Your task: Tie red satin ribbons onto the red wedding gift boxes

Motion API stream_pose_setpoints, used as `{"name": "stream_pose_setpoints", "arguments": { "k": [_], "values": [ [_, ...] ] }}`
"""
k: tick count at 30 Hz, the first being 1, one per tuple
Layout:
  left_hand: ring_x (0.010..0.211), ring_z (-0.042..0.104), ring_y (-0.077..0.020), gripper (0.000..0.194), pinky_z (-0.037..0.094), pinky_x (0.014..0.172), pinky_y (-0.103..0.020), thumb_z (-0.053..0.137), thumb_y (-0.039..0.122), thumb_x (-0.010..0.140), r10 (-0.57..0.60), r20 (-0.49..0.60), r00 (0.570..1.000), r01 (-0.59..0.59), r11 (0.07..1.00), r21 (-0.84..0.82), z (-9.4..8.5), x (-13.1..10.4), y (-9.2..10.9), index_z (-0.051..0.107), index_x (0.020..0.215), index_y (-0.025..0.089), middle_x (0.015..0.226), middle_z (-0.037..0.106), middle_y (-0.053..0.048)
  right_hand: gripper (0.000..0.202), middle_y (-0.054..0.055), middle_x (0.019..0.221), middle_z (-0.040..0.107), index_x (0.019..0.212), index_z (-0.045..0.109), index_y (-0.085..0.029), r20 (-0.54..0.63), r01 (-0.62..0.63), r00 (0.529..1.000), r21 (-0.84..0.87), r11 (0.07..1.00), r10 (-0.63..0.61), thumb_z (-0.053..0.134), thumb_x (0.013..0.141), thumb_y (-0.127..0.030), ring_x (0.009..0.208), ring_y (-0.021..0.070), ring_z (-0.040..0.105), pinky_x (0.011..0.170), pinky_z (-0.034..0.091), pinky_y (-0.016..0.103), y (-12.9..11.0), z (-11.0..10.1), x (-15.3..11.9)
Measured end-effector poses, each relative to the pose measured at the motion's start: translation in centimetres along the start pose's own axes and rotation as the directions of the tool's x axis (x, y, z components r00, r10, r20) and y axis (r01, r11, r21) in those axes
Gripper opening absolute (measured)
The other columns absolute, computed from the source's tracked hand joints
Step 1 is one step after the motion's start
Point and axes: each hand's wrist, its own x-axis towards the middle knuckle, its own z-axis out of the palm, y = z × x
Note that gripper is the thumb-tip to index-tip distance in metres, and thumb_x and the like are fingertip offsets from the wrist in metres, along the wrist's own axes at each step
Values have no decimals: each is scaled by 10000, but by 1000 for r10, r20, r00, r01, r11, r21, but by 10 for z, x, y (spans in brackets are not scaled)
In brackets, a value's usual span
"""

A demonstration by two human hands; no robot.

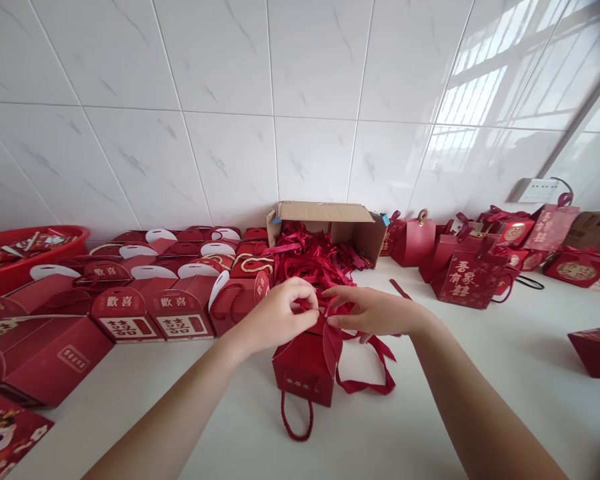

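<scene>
A red gift box (303,370) stands on the white table in front of me, its dark red cord handle (297,437) hanging down the near side. Over its top, my left hand (287,308) is closed in a pinch, apparently on a red ribbon; the fingertips partly hide it. From the other side my right hand (373,311) reaches in, thumb and index finger apart, close beside the same spot. A loop of red ribbon (367,387) lies on the table right of the box. Behind my hands, a pile of red ribbons (313,257) spills from an open cardboard box (325,212).
Rows of red gift boxes (180,313) fill the left side, with a red basin (75,240) behind. More finished-looking boxes (467,280) with ribbon handles stand at the right. A power strip (537,191) sits by the tiled wall (220,60). One box (597,352) lies at the right edge.
</scene>
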Motion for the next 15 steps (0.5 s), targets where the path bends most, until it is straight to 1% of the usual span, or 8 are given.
{"name": "stream_pose_setpoints", "arguments": {
  "k": [2, 4, 5, 7, 8, 10, 13, 15],
  "values": [
    [1021, 578, -197, 125, 488, 855, -291, 574, 292, 799, 55, -110, 992, -66, 993, -100, -4, 0, 3, 592, 714, 202, 1065, 579, -32, 502, 59, 1300, 538, 1313, 492, -319, -41, 63, 997, -24, 998, -64, 583, 852, -499, 1081, 237, 575, 795, 538, 318, -3, 1, -1],
    [1006, 574, -194, 138, 490, 835, -287, 577, 307, 817, 94, -221, 971, -125, 984, -131, -9, -2, 8, 599, 731, 201, 1001, 585, -33, 403, 51, 1210, 584, 1206, 575, -277, -71, 211, 976, 51, 976, -207, 596, 855, -474, 1125, 226, 540, 864, 497, 309, -8, 3, -1],
    [984, 576, -192, 153, 490, 821, -287, 572, 317, 828, 109, -268, 957, -147, 981, -124, -13, -4, 12, 598, 734, 199, 967, 587, -32, 332, 43, 1121, 612, 1119, 608, -249, -78, 289, 957, 121, 950, -281, 605, 856, -452, 1075, 205, 556, 851, 490, 295, -11, 5, -1],
    [962, 577, -193, 178, 488, 812, -290, 562, 343, 844, 137, -326, 935, -174, 981, -88, -20, -11, 19, 597, 748, 197, 946, 591, -33, 228, 8, 893, 613, 912, 623, -201, -113, 412, 911, 253, 875, -397, 628, 849, -420, 863, 146, 580, 748, 480, 253, -15, 7, -1],
    [968, 577, -198, 180, 488, 823, -297, 557, 362, 849, 145, -324, 935, -172, 983, -58, -24, -15, 21, 607, 785, 202, 969, 595, -35, 234, -10, 794, 582, 828, 607, -186, -143, 451, 892, 290, 844, -428, 638, 843, -417, 753, 121, 557, 683, 463, 239, -18, 8, -1],
    [1007, 576, -219, 207, 491, 849, -325, 562, 414, 845, 114, -251, 961, -107, 993, 43, -28, -25, 23, 618, 930, 234, 1069, 594, -41, 278, -28, 683, 527, 745, 585, -173, -225, 494, 868, 305, 814, -442, 648, 834, -429, 623, 97, 491, 588, 417, 233, -21, 9, -6],
    [1048, 580, -265, 376, 502, 843, -372, 590, 494, 811, -38, -105, 994, 64, 966, 252, -24, -39, 14, 550, 1135, 308, 1237, 553, -46, 267, -10, 673, 550, 739, 613, -175, -389, 537, 820, 272, 799, -419, 640, 846, -419, 614, 115, 504, 568, 412, 253, -26, 5, -24],
    [1025, 598, -270, 383, 513, 816, -372, 581, 507, 813, -105, -68, 992, 121, 942, 313, -15, -45, 3, 532, 1134, 305, 1252, 549, -54, 222, 9, 718, 596, 756, 639, -202, -536, 587, 741, 226, 777, -404, 631, 859, -398, 686, 149, 561, 621, 453, 284, -30, -1, -44]
  ]
}}
